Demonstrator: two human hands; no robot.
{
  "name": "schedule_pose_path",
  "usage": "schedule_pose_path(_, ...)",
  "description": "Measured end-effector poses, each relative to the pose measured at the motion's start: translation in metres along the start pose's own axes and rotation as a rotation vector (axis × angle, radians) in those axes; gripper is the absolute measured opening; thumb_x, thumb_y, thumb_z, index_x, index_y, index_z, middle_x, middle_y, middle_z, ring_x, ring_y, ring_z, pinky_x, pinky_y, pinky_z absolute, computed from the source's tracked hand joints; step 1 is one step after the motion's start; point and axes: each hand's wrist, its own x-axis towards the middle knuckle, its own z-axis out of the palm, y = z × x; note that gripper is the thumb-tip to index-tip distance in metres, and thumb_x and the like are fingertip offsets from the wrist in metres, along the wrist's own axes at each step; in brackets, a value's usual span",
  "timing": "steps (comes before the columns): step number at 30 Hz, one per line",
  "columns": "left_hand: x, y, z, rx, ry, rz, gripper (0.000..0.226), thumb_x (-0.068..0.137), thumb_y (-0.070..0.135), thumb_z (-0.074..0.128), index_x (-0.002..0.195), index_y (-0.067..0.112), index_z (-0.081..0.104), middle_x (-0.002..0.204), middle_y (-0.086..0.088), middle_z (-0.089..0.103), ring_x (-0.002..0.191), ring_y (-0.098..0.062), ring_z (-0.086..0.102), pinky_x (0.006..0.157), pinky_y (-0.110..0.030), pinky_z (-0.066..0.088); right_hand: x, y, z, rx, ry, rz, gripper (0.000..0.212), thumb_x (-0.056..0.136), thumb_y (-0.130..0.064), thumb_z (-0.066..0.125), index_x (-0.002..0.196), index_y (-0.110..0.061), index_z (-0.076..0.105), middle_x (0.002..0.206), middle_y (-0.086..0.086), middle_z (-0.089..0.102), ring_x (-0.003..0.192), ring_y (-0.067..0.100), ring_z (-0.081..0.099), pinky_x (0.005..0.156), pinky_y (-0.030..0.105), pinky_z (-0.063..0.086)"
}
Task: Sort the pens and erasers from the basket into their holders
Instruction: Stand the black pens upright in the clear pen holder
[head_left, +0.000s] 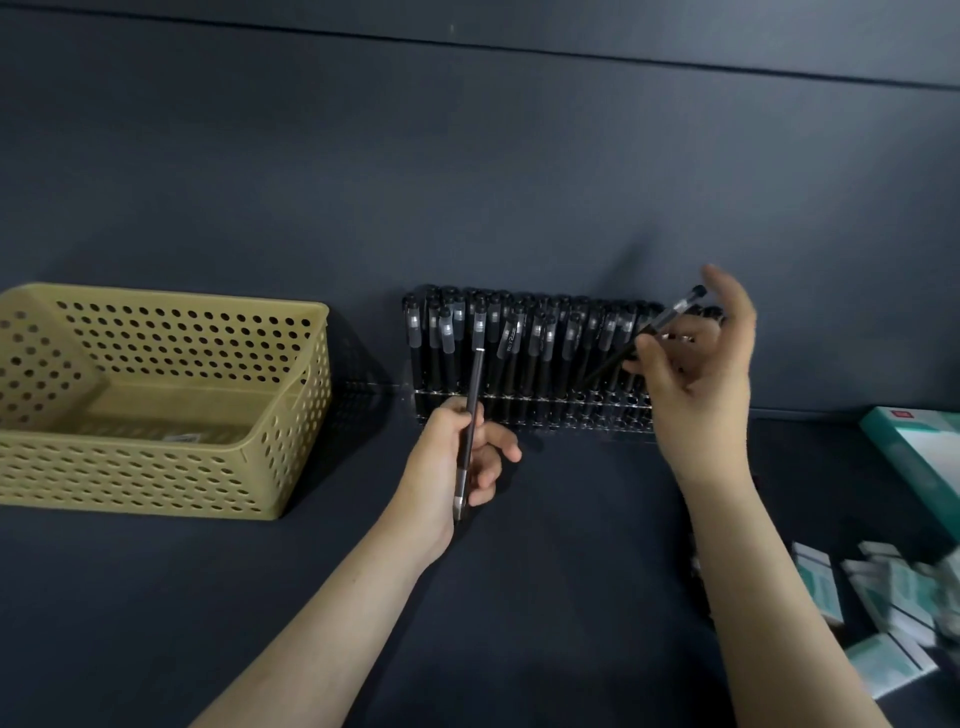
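The left hand (460, 457) grips a pen (474, 382) almost upright. The right hand (696, 379), raised higher, pinches a second pen (670, 314), its other fingers spread.

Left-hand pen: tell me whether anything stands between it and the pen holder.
No loose thing lies between the left-hand pen and the pen holder just beyond it. Standing pens fill the slots straight ahead, though; empty-looking holes show along the front right, where the right hand holds a second pen above it.
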Motion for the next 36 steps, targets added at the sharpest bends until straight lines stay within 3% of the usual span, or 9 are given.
schedule_pose_path(3,0.001,0.0,0.001,0.051,0.013,0.02,0.02,0.101,0.013,0.032,0.091,0.011,0.049,0.064,-0.009,0.061,0.042,-0.014,0.038,0.038,-0.021,0.023,-0.003,0.0,0.001,-0.061,0.057,-0.042,0.06,0.093,0.0,0.056,0.137,-0.032,0.029,0.096,0.005,0.057,0.082,0.018,0.066,0.078,0.044,0.058)
schedule_pose_path(7,-0.003,-0.001,0.001,0.132,0.013,0.049,0.022,0.101,0.029,0.042,0.106,0.016,0.058,0.061,-0.005,0.055,0.039,-0.012,0.033,0.039,-0.02,0.018,-0.005,0.004,0.005,-0.102,0.048,-0.062,0.053,0.093,0.0,0.056,0.132,-0.03,0.036,0.097,-0.01,0.055,0.085,0.01,0.066,0.079,0.032,0.058)
schedule_pose_path(11,0.0,-0.002,0.003,0.098,0.035,0.006,0.021,0.1,0.011,0.031,0.104,0.009,0.052,0.056,-0.003,0.051,0.038,-0.011,0.03,0.04,-0.022,0.015,-0.007,0.005,0.01,-0.096,0.032,-0.038,0.052,0.093,0.001,0.057,0.136,-0.021,0.037,0.097,-0.008,0.055,0.084,0.009,0.066,0.078,0.025,0.056)
schedule_pose_path(15,0.003,-0.003,0.003,0.03,0.062,-0.008,0.028,0.095,-0.001,0.025,0.096,0.009,0.051,0.058,-0.005,0.054,0.043,-0.013,0.038,0.04,-0.023,0.023,-0.006,0.004,0.008,-0.128,-0.016,-0.05,0.055,0.092,-0.002,0.06,0.13,-0.036,0.039,0.096,-0.006,0.055,0.087,0.013,0.062,0.078,0.028,0.056)
schedule_pose_path(19,0.004,-0.003,0.003,0.062,0.075,0.019,0.026,0.101,0.007,0.035,0.103,0.019,0.058,0.064,-0.004,0.058,0.047,-0.013,0.043,0.04,-0.023,0.028,-0.008,0.009,0.011,-0.244,-0.072,-0.096,0.049,0.091,-0.003,0.061,0.131,-0.028,0.047,0.094,-0.002,0.056,0.081,0.006,0.056,0.072,0.009,0.046)
schedule_pose_path(23,0.004,-0.002,0.002,0.102,0.08,0.034,0.034,0.098,0.003,0.033,0.108,0.019,0.062,0.067,-0.002,0.06,0.047,-0.011,0.041,0.04,-0.022,0.027,-0.01,0.018,0.014,-0.369,-0.171,-0.147,0.044,0.093,-0.01,0.061,0.135,-0.02,0.054,0.104,-0.004,0.051,0.084,0.011,0.055,0.076,0.016,0.049)
schedule_pose_path(28,0.0,0.0,0.002,0.123,0.096,0.087,0.039,0.097,-0.001,0.039,0.106,0.021,0.07,0.078,0.005,0.063,0.055,-0.01,0.049,0.048,-0.022,0.036,-0.008,0.008,0.011,-0.354,-0.125,-0.202,0.043,0.094,-0.022,0.06,0.137,-0.025,0.052,0.108,-0.006,0.048,0.087,0.014,0.053,0.079,0.018,0.046)
schedule_pose_path(31,-0.002,0.0,0.001,0.266,0.075,0.154,0.035,0.096,0.003,0.05,0.102,0.029,0.073,0.083,0.009,0.064,0.065,-0.008,0.057,0.059,-0.022,0.046,-0.008,-0.006,0.014,-0.119,-0.224,-0.036,0.041,0.091,-0.022,0.065,0.127,-0.037,0.053,0.11,-0.006,0.057,0.095,0.012,0.058,0.081,0.02,0.048)
schedule_pose_path(36,-0.001,0.002,-0.002,0.27,0.104,0.234,0.022,0.089,0.004,0.063,0.105,0.019,0.067,0.083,0.008,0.07,0.078,-0.008,0.067,0.079,-0.024,0.054,-0.006,-0.006,0.009,-0.045,-0.446,0.177,0.017,0.085,-0.006,0.071,0.091,-0.021,0.072,0.089,-0.005,0.069,0.08,0.005,0.064,0.074,0.017,0.049)
